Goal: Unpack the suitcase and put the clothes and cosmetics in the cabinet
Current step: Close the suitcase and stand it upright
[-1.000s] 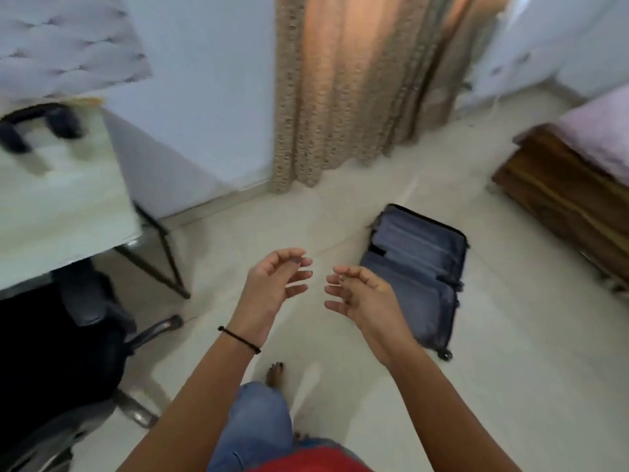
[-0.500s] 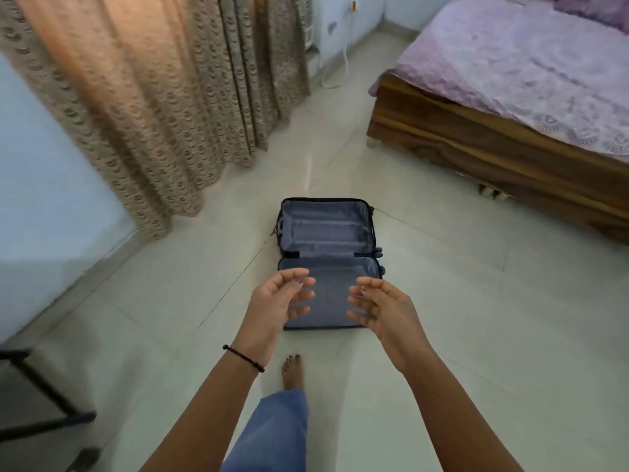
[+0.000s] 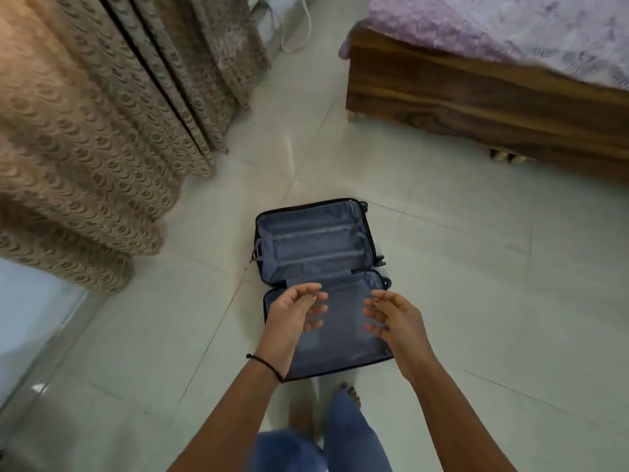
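A single wide-angle camera worn on my head looks forward and steeply down, close above my left hand [image 3: 292, 318] and right hand [image 3: 398, 321]; the open suitcase [image 3: 316, 240] lies farther off beneath them, curtain [image 3: 85, 148] to their left, bed [image 3: 493, 90] far right.

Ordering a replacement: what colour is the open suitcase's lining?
Greyish blue; the suitcase lining shows in the head view.

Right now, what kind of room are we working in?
Most likely a bedroom: a wooden bed with a lilac cover, long patterned curtains, and an open suitcase on the tiled floor.
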